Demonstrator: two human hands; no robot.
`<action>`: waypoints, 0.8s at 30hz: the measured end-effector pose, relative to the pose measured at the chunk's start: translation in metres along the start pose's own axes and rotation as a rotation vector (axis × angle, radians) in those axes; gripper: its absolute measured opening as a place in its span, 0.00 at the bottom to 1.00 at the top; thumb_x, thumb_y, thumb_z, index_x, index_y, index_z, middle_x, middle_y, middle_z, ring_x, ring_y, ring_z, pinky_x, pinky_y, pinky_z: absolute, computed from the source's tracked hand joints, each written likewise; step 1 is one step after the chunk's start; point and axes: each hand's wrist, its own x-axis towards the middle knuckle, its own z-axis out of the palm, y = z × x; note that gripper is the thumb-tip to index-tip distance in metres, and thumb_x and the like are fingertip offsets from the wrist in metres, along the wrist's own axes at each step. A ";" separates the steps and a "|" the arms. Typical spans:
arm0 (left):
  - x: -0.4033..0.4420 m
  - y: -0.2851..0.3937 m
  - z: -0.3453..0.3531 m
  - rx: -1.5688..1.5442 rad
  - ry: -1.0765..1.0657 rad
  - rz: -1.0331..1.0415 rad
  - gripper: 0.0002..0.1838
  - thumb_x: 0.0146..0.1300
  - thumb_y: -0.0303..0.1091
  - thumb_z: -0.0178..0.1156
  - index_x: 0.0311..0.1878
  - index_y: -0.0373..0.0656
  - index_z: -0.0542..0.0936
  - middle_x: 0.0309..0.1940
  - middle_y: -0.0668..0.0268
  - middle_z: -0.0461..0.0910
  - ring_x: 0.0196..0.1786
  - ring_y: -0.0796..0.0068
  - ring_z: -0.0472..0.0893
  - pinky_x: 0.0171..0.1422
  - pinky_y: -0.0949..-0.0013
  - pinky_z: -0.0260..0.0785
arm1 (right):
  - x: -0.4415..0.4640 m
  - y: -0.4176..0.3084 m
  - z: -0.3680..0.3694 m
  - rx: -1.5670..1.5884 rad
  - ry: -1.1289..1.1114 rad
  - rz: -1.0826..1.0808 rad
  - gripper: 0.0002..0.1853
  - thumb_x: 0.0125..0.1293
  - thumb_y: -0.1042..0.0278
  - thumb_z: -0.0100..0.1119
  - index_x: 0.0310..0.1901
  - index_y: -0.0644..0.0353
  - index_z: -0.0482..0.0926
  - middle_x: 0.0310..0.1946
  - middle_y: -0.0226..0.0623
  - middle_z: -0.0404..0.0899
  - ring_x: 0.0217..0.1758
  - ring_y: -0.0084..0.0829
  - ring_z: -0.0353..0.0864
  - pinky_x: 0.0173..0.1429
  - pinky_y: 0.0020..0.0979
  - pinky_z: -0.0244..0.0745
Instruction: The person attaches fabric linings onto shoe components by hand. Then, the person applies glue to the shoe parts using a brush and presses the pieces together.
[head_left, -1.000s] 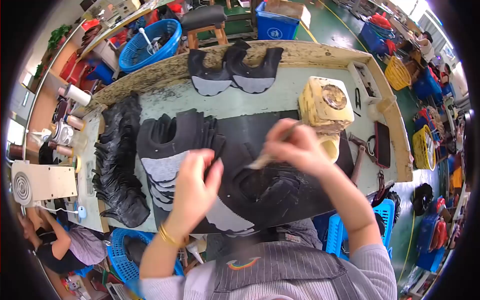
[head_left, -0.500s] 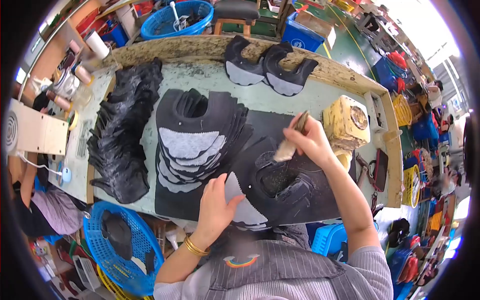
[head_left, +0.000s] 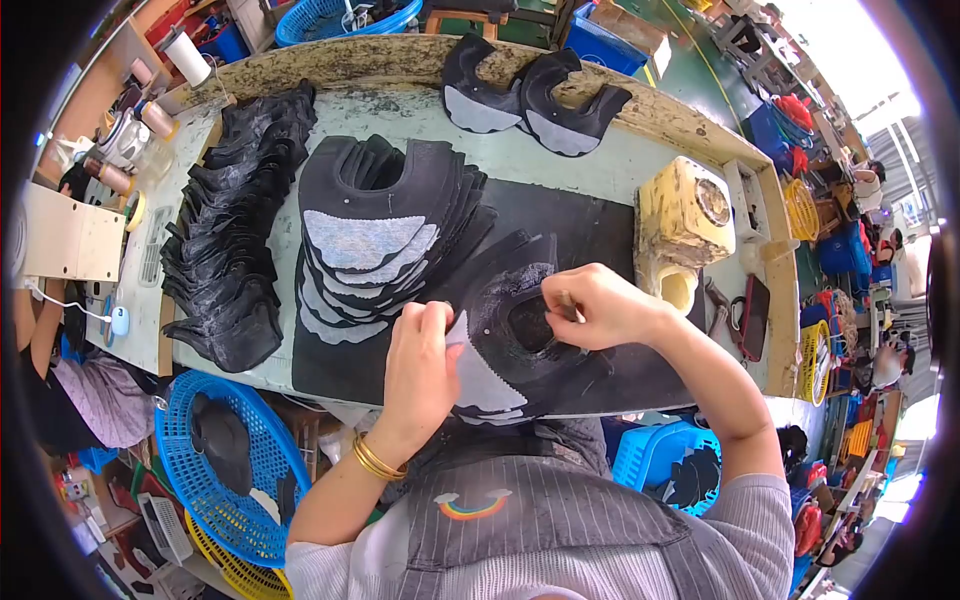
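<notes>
My right hand (head_left: 605, 308) is closed around a glue brush; only a bit of its handle (head_left: 568, 303) shows, the bristles being hidden. It is over the curved inner edge of a black U-shaped shoe piece (head_left: 470, 348) with a pale zigzag-edged patch, whose rim looks wet. At the left edge of that piece, my left hand (head_left: 418, 362) has its fingers curled, thumb against the patch. Just beyond lies a fanned stack of similar black pieces (head_left: 375, 205) with pale patches.
A long row of overlapping black pieces (head_left: 235, 235) lies at left. Two more U-shaped pieces (head_left: 560, 100) rest by the back rim. A glue-stained yellow container (head_left: 685, 215) stands at right, near a dark pouch (head_left: 752, 318). Blue baskets (head_left: 180, 455) stand below the table.
My right hand has come down and left with the brush to the piece's inner edge. My left hand's fingers have curled in. The camera view has shifted slightly.
</notes>
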 end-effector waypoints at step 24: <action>0.053 -0.009 -0.026 -1.018 -0.739 -0.735 0.08 0.63 0.26 0.53 0.45 0.38 0.71 0.38 0.64 0.79 0.38 0.74 0.81 0.43 0.68 0.77 | -0.049 -0.045 0.009 0.169 0.201 0.103 0.06 0.51 0.75 0.58 0.30 0.62 0.71 0.21 0.35 0.75 0.22 0.29 0.80 0.27 0.29 0.73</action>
